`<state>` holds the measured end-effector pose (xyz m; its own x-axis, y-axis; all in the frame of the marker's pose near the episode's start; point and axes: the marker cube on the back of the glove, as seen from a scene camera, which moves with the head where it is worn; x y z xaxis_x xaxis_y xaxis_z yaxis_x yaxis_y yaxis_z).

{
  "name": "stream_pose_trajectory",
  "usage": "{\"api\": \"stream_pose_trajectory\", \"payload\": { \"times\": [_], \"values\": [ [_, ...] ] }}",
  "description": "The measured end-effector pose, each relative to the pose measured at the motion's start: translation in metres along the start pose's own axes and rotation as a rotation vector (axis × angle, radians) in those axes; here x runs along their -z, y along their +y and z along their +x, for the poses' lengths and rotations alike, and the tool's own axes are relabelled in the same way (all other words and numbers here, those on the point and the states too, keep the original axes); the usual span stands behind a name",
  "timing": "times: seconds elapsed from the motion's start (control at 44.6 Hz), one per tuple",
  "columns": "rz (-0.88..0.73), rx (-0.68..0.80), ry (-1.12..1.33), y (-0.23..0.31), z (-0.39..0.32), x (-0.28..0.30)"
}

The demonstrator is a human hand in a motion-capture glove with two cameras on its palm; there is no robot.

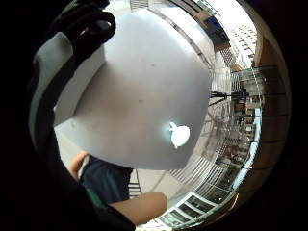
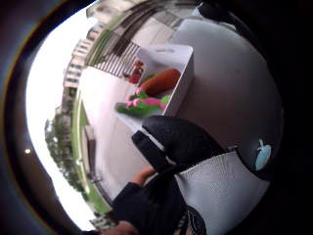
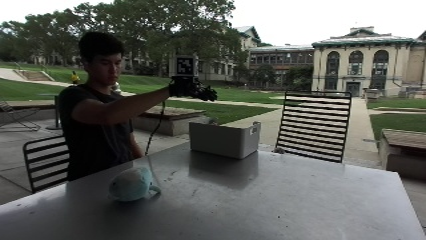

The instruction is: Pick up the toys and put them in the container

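Grey metal table (image 3: 279, 200) fills the outside view, with a white container (image 3: 223, 138) standing near its far edge and a pale blue soft toy (image 3: 133, 184) lying well apart from it, at about eight o'clock from the container, close to the seated person. The gloved right hand (image 3: 193, 90) hovers high above the container, at its eleven o'clock, fingers relaxed and spread, holding nothing visible. In the thumb side palm view the container (image 2: 168, 78) sits below the hand (image 2: 176, 142) and already holds an orange toy (image 2: 161, 81) and a green and pink toy (image 2: 144, 105). In the little finger side palm view the blue toy (image 1: 179, 134) lies alone on the table (image 1: 139, 86). The likely risks: the long reach back could clip the container's rim and shove it towards the table's far edge, and the round toy may roll away if touched off-centre.
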<state>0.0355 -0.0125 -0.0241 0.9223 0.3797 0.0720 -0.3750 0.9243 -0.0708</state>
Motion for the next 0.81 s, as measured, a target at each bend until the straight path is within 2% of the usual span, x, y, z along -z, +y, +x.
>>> {"api": "stream_pose_trajectory", "payload": {
  "times": [0.045, 0.224, 0.471, 0.807],
  "values": [
    [0.0, -0.109, -0.002, 0.007, 0.02, -0.002],
    [-0.021, -0.374, 0.036, 0.046, 0.118, -0.019],
    [-0.013, -0.443, 0.055, 0.104, 0.199, -0.055],
    [-0.015, -0.496, -0.01, 0.158, 0.259, -0.126]
  ]
}}
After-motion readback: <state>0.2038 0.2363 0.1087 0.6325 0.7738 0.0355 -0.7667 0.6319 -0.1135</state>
